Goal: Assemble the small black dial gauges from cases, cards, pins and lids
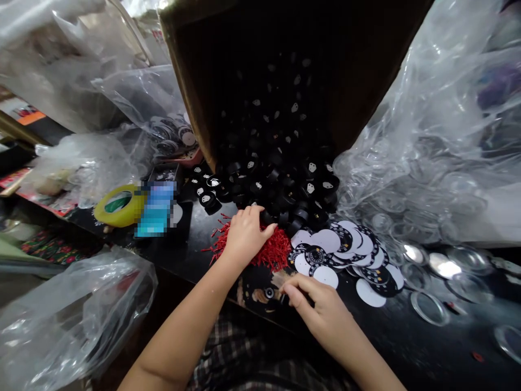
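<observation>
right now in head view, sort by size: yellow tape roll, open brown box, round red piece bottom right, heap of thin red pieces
1. Open brown box
2. Heap of thin red pieces, partly hidden
3. Yellow tape roll
4. Round red piece

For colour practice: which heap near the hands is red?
The heap of thin pieces by the left hand; the round parts behind are mostly black, the discs to the right black and white.

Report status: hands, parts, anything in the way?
Left hand over red pieces, fingertips near black parts, grip unclear. Right hand pinched nearer the body, hold unclear. Red pieces heaped loose; overlapping discs crowd their right side.
</observation>
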Demonstrator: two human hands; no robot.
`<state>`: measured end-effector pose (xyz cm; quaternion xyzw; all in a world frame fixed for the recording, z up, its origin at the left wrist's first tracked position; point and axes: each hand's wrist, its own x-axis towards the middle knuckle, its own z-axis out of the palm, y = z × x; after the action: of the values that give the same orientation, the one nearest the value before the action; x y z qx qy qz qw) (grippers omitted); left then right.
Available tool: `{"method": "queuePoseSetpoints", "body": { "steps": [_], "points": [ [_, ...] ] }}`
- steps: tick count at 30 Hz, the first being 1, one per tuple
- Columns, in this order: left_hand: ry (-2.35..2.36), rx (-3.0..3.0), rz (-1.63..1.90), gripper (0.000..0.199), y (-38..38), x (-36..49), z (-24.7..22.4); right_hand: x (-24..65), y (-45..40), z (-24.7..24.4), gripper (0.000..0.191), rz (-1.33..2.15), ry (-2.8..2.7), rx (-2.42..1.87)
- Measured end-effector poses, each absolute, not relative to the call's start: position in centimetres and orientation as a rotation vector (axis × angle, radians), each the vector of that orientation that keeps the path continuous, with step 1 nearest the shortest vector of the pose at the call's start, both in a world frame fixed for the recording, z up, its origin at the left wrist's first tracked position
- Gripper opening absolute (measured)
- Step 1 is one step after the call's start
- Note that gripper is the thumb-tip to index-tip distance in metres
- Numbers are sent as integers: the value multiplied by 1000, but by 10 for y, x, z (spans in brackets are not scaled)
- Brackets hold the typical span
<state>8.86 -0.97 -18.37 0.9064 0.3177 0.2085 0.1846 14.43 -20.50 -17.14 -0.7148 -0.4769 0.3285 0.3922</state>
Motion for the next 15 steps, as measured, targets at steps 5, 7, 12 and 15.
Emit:
{"method": "queuePoseSetpoints", "body": {
  "steps": [5, 7, 12, 15],
  "points": [
    [881, 2481, 731, 43, -7, 74, -189, 145, -198, -168, 29, 892, -1201, -1756],
    [879, 2439, 831, 48, -13, 66, -186, 147, -193, -168, 29, 937, -1058, -1727],
    [553, 2246, 727, 61, -63, 36, -178, 150, -186, -173, 42, 1077, -639, -1506],
    [588, 1858, 436, 51, -91, 20, -181, 150, -191, -170, 30, 1034, -738, -1602]
  ]
}}
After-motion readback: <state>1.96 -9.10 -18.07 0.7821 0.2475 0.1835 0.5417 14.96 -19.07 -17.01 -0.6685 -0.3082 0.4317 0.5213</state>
